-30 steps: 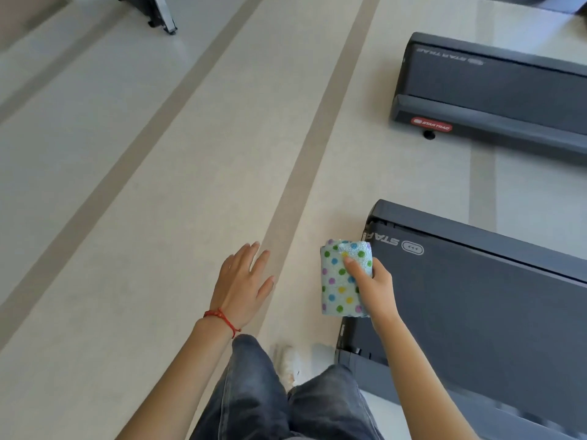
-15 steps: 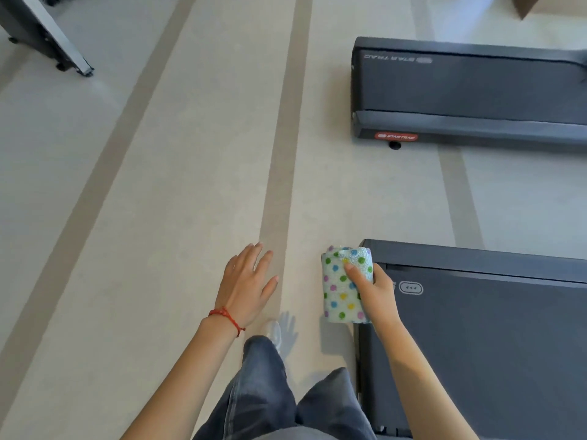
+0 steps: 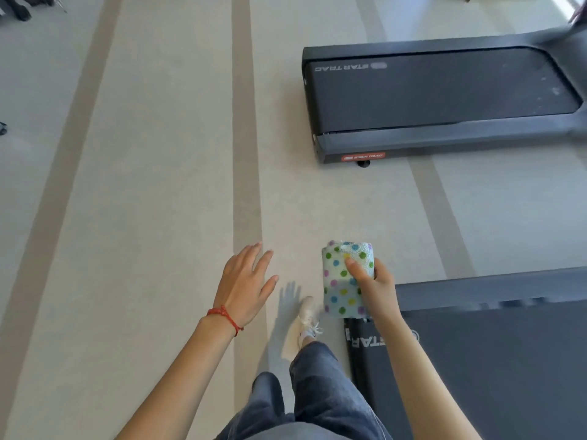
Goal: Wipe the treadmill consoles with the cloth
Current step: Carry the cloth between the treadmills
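Observation:
My right hand (image 3: 376,289) grips a folded white cloth (image 3: 341,281) with coloured polka dots, held upright in front of me above the floor. My left hand (image 3: 246,282) hovers flat over the floor with fingers spread and nothing in it; a red string sits on its wrist. A dark treadmill (image 3: 444,96) lies ahead on the right, its belt end toward me. A second treadmill (image 3: 492,360) lies just right of my legs. No console is in view.
Beige floor (image 3: 143,217) with darker stripes spreads to the left and ahead. A strip of bare floor separates the two treadmills. My jeans and a white shoe (image 3: 305,322) show below. Dark equipment feet (image 3: 19,11) sit at the far top left.
The view has swung and advanced: the far treadmill has come closer and the near one has slid lower right. My white shoe has stepped forward. Both hands keep their pose.

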The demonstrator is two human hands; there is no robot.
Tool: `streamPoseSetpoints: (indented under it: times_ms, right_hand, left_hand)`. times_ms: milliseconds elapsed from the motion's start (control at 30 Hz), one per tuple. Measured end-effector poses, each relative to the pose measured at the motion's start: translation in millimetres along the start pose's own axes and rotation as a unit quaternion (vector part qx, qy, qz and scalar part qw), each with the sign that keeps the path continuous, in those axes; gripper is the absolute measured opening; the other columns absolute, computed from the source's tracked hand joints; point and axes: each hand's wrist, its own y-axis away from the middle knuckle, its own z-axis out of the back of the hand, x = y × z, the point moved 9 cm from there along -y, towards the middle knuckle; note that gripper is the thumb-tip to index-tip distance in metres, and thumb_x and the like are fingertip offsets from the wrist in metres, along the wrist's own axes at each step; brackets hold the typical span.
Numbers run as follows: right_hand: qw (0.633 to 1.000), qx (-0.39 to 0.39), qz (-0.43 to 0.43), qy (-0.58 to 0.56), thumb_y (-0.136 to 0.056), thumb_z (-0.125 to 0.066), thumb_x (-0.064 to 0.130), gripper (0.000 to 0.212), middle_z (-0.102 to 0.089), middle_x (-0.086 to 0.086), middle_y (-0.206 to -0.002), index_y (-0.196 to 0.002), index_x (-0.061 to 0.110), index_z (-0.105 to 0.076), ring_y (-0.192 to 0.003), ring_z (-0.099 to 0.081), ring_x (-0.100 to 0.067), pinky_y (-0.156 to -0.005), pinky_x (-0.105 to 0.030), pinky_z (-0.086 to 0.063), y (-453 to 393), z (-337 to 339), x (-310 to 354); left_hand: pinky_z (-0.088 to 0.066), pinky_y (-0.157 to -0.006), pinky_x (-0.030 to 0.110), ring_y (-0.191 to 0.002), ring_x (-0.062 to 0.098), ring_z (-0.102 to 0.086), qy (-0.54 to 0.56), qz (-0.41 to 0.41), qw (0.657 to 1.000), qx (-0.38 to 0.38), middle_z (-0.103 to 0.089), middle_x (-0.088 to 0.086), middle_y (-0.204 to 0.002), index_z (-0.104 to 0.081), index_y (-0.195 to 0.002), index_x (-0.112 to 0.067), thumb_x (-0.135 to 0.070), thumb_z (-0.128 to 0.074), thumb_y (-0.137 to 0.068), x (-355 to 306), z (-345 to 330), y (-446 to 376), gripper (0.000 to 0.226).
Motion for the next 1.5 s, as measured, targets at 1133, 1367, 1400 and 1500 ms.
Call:
streamPoseSetpoints:
  times_ms: [1133,1367,1400,1500]
  right_hand:
    - [0.832,-0.471,-0.052,-0.289,-0.087,-0.062,0.025,0.006,-0.064,0.001,-0.086,-0.086,0.022,-0.057,-0.076,-0.064,-0.014,-0.058,-0.025,-0.05,-231,240,152]
    - [0.786,-0.533,-0.048,-0.311,-0.086,-0.063,0.025,0.013,-0.064,-0.002,-0.088,-0.092,0.015,-0.057,-0.077,-0.065,-0.014,-0.055,-0.02,-0.053,-237,342,130]
    - [0.782,-0.538,-0.046,-0.313,-0.086,-0.063,0.024,0.016,-0.064,-0.002,-0.088,-0.094,0.013,-0.057,-0.077,-0.065,-0.014,-0.054,-0.019,-0.053,-239,361,128]
    - [0.777,-0.544,-0.04,-0.314,-0.086,-0.063,0.024,0.019,-0.064,-0.001,-0.087,-0.098,0.01,-0.057,-0.076,-0.065,-0.014,-0.053,-0.019,-0.053,-244,414,129]
  left_hand:
    - [-0.05,-0.086,0.053,-0.111,0.038,-0.057,-0.017,-0.535,0.842,0.073,-0.059,0.022,-0.121,-0.062,-0.117,-0.001,-0.038,-0.037,-0.088,-304,-8,-536,0.053]
    - [-0.048,-0.089,0.05,-0.114,0.036,-0.056,0.0,-0.6,0.794,0.095,-0.057,0.021,-0.125,-0.06,-0.121,-0.002,-0.039,-0.038,-0.088,-429,-53,-556,0.054]
    - [-0.049,-0.089,0.051,-0.114,0.036,-0.056,-0.002,-0.604,0.791,0.097,-0.057,0.021,-0.125,-0.06,-0.121,-0.002,-0.039,-0.038,-0.088,-448,-60,-560,0.054]
    - [-0.049,-0.088,0.051,-0.112,0.036,-0.057,-0.001,-0.614,0.784,0.092,-0.058,0.021,-0.123,-0.06,-0.119,-0.003,-0.038,-0.039,-0.087,-503,-73,-572,0.052]
